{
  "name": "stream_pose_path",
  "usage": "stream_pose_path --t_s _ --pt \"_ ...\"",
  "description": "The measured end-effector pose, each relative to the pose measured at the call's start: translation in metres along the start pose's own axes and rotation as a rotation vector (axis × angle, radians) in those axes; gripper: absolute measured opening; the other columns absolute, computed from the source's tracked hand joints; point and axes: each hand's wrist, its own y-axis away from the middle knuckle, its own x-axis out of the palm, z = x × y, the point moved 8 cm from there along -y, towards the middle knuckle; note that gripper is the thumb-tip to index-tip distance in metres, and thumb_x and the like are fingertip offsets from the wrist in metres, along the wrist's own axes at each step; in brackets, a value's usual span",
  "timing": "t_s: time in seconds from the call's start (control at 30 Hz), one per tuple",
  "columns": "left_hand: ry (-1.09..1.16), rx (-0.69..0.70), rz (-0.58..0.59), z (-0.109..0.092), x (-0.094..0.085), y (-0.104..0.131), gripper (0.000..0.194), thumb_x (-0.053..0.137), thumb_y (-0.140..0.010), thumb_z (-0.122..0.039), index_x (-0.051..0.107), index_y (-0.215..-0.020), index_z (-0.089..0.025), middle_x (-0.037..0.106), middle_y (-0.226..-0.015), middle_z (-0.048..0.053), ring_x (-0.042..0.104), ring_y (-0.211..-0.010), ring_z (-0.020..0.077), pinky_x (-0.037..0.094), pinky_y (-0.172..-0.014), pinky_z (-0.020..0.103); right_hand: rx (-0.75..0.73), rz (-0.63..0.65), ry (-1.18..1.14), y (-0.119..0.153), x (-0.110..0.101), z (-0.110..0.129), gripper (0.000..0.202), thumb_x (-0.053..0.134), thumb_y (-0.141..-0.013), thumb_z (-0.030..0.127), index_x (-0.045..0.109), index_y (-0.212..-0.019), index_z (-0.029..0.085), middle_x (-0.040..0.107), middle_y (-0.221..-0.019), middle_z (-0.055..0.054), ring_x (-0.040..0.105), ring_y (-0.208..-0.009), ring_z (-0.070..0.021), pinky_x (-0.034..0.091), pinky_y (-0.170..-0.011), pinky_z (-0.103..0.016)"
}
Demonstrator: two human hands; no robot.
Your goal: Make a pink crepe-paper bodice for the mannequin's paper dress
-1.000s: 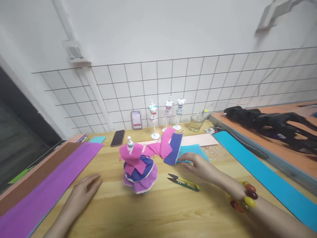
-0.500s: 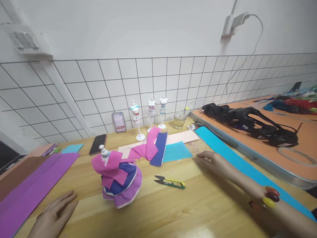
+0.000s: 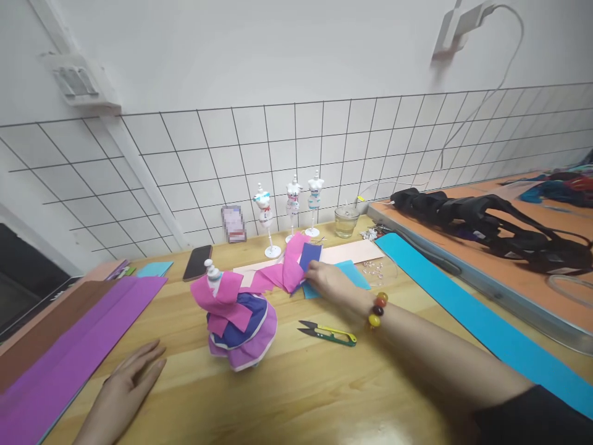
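My right hand (image 3: 327,279) reaches to the middle of the wooden table, its fingers closed at the edge of a dark blue fabric piece (image 3: 311,253). Pink fabric (image 3: 290,269) lies against that piece, and light blue fabric (image 3: 356,275) is partly under my hand. Flat on the tabletop at the left rests my left hand (image 3: 125,389), fingers stretched out and holding nothing. Between my hands stands a small dress form (image 3: 213,272) wearing a layered dress (image 3: 245,324) in pink, dark blue and purple. Thread snips (image 3: 327,332) with yellow and green handles lie nearer me.
Several bare mini dress forms (image 3: 265,213) stand along the wall beside a glass (image 3: 346,221) of liquid. Small beads (image 3: 373,269) and a long blue strip (image 3: 430,290) are at right. Purple fabric (image 3: 88,346) and a phone (image 3: 197,262) are at left; a black strap bundle (image 3: 486,228) lies on the orange surface.
My right hand has moved left from beside the beads to the dark blue fabric piece, and its fingers have closed there. My left hand stays flat; the view has shifted slightly.
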Motion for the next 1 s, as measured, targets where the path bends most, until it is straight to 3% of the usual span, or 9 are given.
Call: stream_pose_path --t_s 0.17,0.27,0.47,0.63,0.73,0.83,1.0 --pt "0.008 0.002 0.009 0.007 0.003 0.001 0.047 0.053 -0.072 -0.057 0.074 -0.1 -0.024 0.064 -0.125 0.006 0.057 -0.119 0.0307 0.043 -0.103 0.048 0.119 -0.098 -0.117 -0.04 -0.024 -0.04 0.022 0.056 -0.093 0.031 0.06 -0.107 0.015 0.063 -0.105 -0.005 0.063 -0.088 -0.0175 0.053 -0.077 -0.037" --pt "0.018 0.025 0.002 0.01 0.004 0.0 0.046 0.053 -0.073 -0.056 0.074 -0.1 -0.025 0.064 -0.125 0.006 0.057 -0.118 0.0305 0.043 -0.103 0.049 0.122 -0.098 -0.185 -0.05 -0.028 -0.042 0.024 0.056 -0.092 0.032 0.06 -0.109 0.015 0.063 -0.107 -0.006 0.063 -0.089 -0.0175 0.053 -0.077 -0.037" --pt "0.015 0.044 -0.026 0.01 0.004 0.0 0.046 0.053 -0.073 -0.057 0.074 -0.098 -0.025 0.066 -0.122 0.006 0.058 -0.118 0.0306 0.043 -0.103 0.048 0.084 -0.054 -0.297 -0.047 -0.01 -0.011 0.019 0.057 -0.092 0.03 0.062 -0.101 0.014 0.065 -0.096 -0.004 0.063 -0.081 -0.0154 0.052 -0.073 -0.034" --pt "-0.003 0.054 -0.046 0.007 0.004 0.003 0.046 0.052 -0.075 -0.057 0.074 -0.099 -0.025 0.066 -0.122 0.007 0.059 -0.117 0.0309 0.044 -0.102 0.049 -0.048 0.057 -0.385 -0.047 -0.003 0.017 0.004 0.067 -0.078 0.02 0.07 -0.08 0.018 0.069 -0.079 0.0 0.059 -0.065 -0.012 0.045 -0.059 -0.022" --pt "-0.018 0.067 -0.063 0.004 0.003 0.005 0.044 0.05 -0.076 -0.055 0.074 -0.1 -0.025 0.066 -0.122 0.007 0.059 -0.117 0.0304 0.044 -0.101 0.048 -0.059 0.035 -0.374 -0.057 -0.012 0.029 0.018 0.054 -0.089 0.026 0.069 -0.084 0.018 0.067 -0.074 -0.001 0.057 -0.06 -0.0122 0.041 -0.055 -0.023" --pt "-0.023 0.072 -0.081 0.001 0.003 0.007 0.043 0.049 -0.078 -0.053 0.074 -0.1 -0.025 0.066 -0.121 0.008 0.059 -0.117 0.0302 0.045 -0.101 0.048 -0.075 -0.034 -0.3 -0.074 -0.019 0.047 0.027 0.042 -0.095 0.023 0.067 -0.088 0.015 0.067 -0.081 -0.005 0.058 -0.07 -0.0145 0.042 -0.063 -0.026" --pt "-0.017 0.051 -0.087 -0.006 0.001 0.012 0.041 0.048 -0.08 -0.05 0.074 -0.1 -0.024 0.065 -0.122 0.009 0.059 -0.117 0.0296 0.045 -0.101 0.047 -0.187 -0.033 -0.139 -0.103 -0.001 0.083 0.016 0.052 -0.09 0.019 0.067 -0.094 0.015 0.065 -0.094 -0.01 0.057 -0.091 -0.0207 0.041 -0.08 -0.034"
